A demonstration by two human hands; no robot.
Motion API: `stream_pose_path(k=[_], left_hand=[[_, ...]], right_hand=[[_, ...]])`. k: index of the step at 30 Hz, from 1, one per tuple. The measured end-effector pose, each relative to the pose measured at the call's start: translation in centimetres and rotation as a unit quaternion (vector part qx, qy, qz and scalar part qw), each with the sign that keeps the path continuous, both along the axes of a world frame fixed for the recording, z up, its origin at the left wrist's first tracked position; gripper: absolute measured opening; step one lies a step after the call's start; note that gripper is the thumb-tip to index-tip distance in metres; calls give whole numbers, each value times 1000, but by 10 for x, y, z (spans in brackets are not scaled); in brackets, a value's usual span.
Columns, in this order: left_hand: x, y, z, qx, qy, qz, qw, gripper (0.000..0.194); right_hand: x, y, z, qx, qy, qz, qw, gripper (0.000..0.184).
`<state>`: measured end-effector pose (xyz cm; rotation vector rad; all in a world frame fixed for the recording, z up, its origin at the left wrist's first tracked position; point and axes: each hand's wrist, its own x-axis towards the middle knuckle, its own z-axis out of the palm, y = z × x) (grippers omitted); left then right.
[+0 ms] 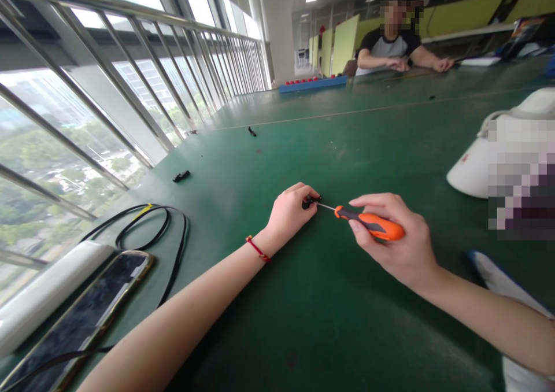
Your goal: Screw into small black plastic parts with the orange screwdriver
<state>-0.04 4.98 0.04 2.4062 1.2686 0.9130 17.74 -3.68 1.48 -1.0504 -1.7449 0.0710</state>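
Observation:
My left hand (pixel 295 207) pinches a small black part (pixel 311 200) just above the green table; its exact kind is too small to make out, and the fingers cover some of it. In my right hand (pixel 396 236) is an orange and dark grey screwdriver (pixel 381 228), gripped by its handle. Its thin metal shaft points left, and the tip meets or nearly meets the black part. Two similar small black pieces lie farther off, one at the left (pixel 181 176) and one toward the back (pixel 252 131).
A phone (pixel 82 322), a white bar-shaped object (pixel 56 288) and a looped black cable (pixel 184 236) lie at the left, beside a metal railing (pixel 143 25). Across the green table (pixel 329 149), a person (pixel 390 51) sits near a blue strip with red knobs (pixel 312 84). A white object (pixel 472 169) stands right.

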Motion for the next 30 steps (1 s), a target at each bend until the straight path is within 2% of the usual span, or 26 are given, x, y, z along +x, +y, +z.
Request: stream_pose_path(k=[3, 8, 12, 16, 20, 24, 27, 30], left_hand=[[0, 0, 0, 1, -3, -1, 1000, 16], [0, 0, 0, 0, -3, -1, 1000, 17], [0, 0, 1, 2, 3, 1, 1000, 17], [0, 0, 1, 2, 6, 6, 1000, 16], [-1, 2, 1, -5, -4, 28, 1000, 12], [-2, 4, 1, -38, -20, 37, 998, 14], [-2, 4, 2, -34, -21, 47, 998, 15], [-2, 3, 3, -26, -24, 70, 997, 15]], right_hand=[[1, 1, -1, -5, 23, -5, 1000, 36], [1, 0, -2, -26, -8, 10, 1000, 15], [1, 1, -2, -19, 4, 4, 1000, 33], [2, 2, -1, -35, -40, 37, 998, 6], [7, 5, -2, -24, 23, -12, 999, 6], [10, 14, -7, -97, 47, -13, 994, 9], [9, 20, -10, -185, -12, 1, 983, 14], [8, 23, -11, -216, -162, 22, 963, 24]])
